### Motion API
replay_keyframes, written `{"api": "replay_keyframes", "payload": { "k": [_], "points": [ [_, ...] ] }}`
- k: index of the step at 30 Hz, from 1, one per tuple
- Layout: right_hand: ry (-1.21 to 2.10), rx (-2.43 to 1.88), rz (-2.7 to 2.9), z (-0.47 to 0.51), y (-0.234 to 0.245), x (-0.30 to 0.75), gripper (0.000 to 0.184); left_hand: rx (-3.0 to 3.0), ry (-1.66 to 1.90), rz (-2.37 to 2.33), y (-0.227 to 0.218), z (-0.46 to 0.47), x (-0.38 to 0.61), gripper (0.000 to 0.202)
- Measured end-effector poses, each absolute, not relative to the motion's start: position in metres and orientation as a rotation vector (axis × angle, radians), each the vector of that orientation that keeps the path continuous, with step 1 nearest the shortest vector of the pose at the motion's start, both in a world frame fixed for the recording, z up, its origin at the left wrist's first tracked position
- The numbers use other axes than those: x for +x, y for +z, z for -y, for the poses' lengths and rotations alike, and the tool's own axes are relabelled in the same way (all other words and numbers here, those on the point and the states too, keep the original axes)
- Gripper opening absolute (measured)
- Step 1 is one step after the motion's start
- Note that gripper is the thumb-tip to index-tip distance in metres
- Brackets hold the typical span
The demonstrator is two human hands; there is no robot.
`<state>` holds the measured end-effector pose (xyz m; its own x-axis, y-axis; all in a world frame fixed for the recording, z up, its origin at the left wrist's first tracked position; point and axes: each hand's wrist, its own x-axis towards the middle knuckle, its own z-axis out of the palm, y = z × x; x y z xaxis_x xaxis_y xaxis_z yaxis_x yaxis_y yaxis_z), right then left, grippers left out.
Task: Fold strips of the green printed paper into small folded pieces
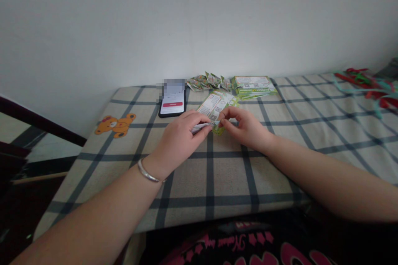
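My left hand [184,133] is closed around a thin whitish packet [200,126], its thumb below and its fingers above. At the packet's right end, my right hand [244,127] pinches with thumb and forefinger. The packet's print is too small to read, and the fingers hide part of it. Just behind and beneath both hands lies a green-and-white printed box [214,103], which looks flat. Several small green-and-grey sachets [207,82] lie in a row beyond it, near the wall.
Left of the sachets is a phone [173,109] with a lit screen. A second green-and-white box [253,85] lies at the back. An orange teddy bear cutout [115,125] rests on the checked tablecloth [186,174] at left. Red and teal ribbons [370,87] are heaped at far right.
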<state>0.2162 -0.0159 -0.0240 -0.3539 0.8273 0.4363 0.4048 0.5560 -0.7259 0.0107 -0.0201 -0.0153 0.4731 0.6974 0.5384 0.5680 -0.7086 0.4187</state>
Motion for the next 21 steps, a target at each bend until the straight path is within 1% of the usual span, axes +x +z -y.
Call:
{"api": "replay_keyframes", "payload": {
  "k": [4,8,10,12,16,21],
  "points": [
    [0.689,-1.014,1.903,0.014,-0.024,0.217,0.007,2.523,1.063,-1.127,-0.017,0.019,0.01,0.009],
    [0.712,-1.033,1.858,0.01,-0.027,0.219,0.006,2.485,0.969,-1.215,-0.018,0.019,0.009,0.016],
    [0.714,-1.044,1.82,0.007,-0.029,0.22,0.006,2.501,0.927,-1.268,-0.018,0.018,0.009,0.015],
    [0.718,-1.041,1.774,0.004,-0.032,0.221,0.005,2.545,0.913,-1.322,-0.018,0.017,0.009,0.008],
    [0.735,-1.044,1.721,0.0,-0.035,0.222,0.002,2.593,0.907,-1.364,-0.016,0.017,0.009,0.018],
    [0.68,-1.116,1.682,0.001,-0.036,0.221,0.003,2.573,0.921,-1.359,-0.014,0.018,0.01,0.019]
  ]
}}
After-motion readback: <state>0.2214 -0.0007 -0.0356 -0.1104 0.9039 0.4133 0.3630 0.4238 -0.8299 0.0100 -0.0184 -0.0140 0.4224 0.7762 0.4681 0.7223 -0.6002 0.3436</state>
